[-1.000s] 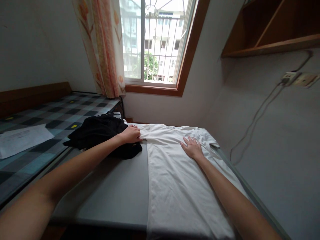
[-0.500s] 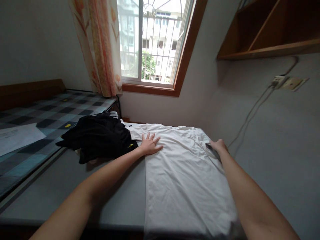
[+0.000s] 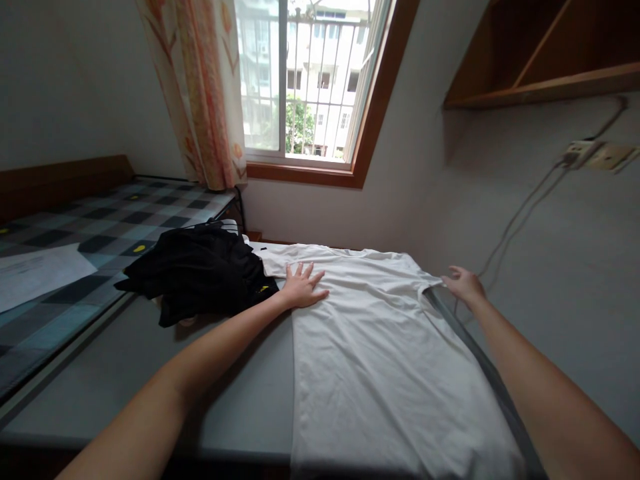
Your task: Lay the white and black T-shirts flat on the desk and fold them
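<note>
A white shirt (image 3: 370,347) lies spread over the grey table top (image 3: 240,393), its lower end reaching the near edge. My left hand (image 3: 303,288) rests flat on its upper left part, fingers spread. At the right, my right hand (image 3: 464,283) pinches the end of the shirt's sleeve and stretches it outward past the table's right edge. A heap of black clothing (image 3: 205,273) lies just left of the shirt, close to my left wrist.
A bed with a checked cover (image 3: 100,220) and a paper sheet (image 3: 45,270) is at the left. Behind are a curtain (image 3: 205,100) and a barred window (image 3: 320,87). A wooden shelf (image 3: 540,87) and a socket with cables (image 3: 580,153) are on the right wall.
My right hand has moved right, drawing the sleeve out with it, and the shirt's right side lies more spread out. My left hand has stayed on the shirt. The view has shifted slightly.
</note>
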`<state>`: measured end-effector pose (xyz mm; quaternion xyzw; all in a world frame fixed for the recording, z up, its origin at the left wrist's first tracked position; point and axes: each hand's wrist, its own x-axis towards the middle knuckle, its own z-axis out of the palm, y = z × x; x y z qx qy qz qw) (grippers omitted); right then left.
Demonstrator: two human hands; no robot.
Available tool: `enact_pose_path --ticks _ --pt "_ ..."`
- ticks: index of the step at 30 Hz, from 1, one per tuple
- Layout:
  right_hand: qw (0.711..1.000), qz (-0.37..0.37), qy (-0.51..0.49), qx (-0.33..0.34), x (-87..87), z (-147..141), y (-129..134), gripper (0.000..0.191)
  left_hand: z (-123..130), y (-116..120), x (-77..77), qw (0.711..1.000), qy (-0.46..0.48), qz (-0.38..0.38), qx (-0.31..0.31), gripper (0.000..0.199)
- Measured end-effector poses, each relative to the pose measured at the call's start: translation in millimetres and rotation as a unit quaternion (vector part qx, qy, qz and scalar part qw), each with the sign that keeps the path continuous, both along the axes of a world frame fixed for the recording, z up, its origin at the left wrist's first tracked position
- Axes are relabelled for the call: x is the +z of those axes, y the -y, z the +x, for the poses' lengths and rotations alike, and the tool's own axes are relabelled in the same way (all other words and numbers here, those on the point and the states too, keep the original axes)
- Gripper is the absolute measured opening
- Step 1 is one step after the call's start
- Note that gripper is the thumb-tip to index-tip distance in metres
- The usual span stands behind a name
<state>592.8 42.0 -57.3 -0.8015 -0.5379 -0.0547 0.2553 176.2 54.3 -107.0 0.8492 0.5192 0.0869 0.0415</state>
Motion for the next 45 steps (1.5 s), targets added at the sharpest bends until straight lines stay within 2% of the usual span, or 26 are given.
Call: enact_pose_path --ticks 2,4,8,10,14,18,20,22,24,26,28,33,36,38,40,42,45 --pt "0.998 -0.046 0.032 0.006 0.8 -10 2 0.032 0 0 0.1 1.000 0.000 -0.002 0.003 0.074" --pt "0.990 -0.094 0.093 0.042 -2.4 -28 11 0.032 0 0 0.2 1.000 0.000 0.001 0.002 0.074" --pt "0.950 -0.147 0.234 0.144 -11.5 -69 43 0.031 0 2 0.6 1.000 -0.005 0.003 0.002 0.075" --pt "0.943 -0.175 0.250 0.131 -11.4 -78 54 0.036 0 3 1.0 1.000 -0.007 0.006 0.006 0.074" --pt "0.958 -0.207 0.191 0.058 -3.0 -66 57 0.043 0 5 1.9 1.000 -0.009 0.011 0.010 0.072" --pt "0.948 -0.286 0.114 0.080 2.0 -41 46 0.021 0 5 1.8 1.000 -0.010 0.014 0.014 0.070" --pt "0.953 -0.279 0.075 0.096 2.6 -32 43 0.018 0 5 1.5 1.000 -0.009 0.015 0.015 0.070" --pt "0.971 -0.219 0.024 0.093 3.7 -25 43 0.023 0 4 1.0 1.000 -0.008 0.015 0.014 0.070" --pt "0.981 -0.177 -0.058 0.062 6.3 -20 46 0.029 0 3 0.4 1.000 -0.009 0.015 0.013 0.070" --pt "0.969 -0.194 -0.154 0.025 10.4 -15 53 0.037 0 2 -0.3 1.000 -0.009 0.015 0.014 0.070" --pt "0.944 -0.241 -0.224 0.015 15.4 -10 61 0.051 0 2 -0.8 1.000 -0.010 0.013 0.016 0.070" --pt "0.908 -0.326 -0.249 0.082 24.1 0 81 0.085 0 2 -1.4 1.000 -0.008 0.015 0.015 0.071" --pt "0.896 -0.356 -0.245 0.106 27.7 6 87 0.093 0 2 -1.8 1.000 -0.006 0.018 0.012 0.071" --pt "0.890 -0.366 -0.248 0.113 31.8 10 88 0.085 -1 2 -2.3 1.000 -0.003 0.021 0.011 0.070" --pt "0.883 -0.378 -0.241 0.138 37.4 13 89 0.070 -1 1 -2.8 1.000 -0.002 0.022 0.011 0.070" --pt "0.870 -0.395 -0.230 0.184 43.6 13 93 0.056 -1 1 -3.4 1.000 -0.001 0.021 0.013 0.070" --pt "0.848 -0.387 -0.249 0.264 50.5 7 107 0.050 -1 0 -4.3 1.000 -0.001 0.020 0.015 0.071"
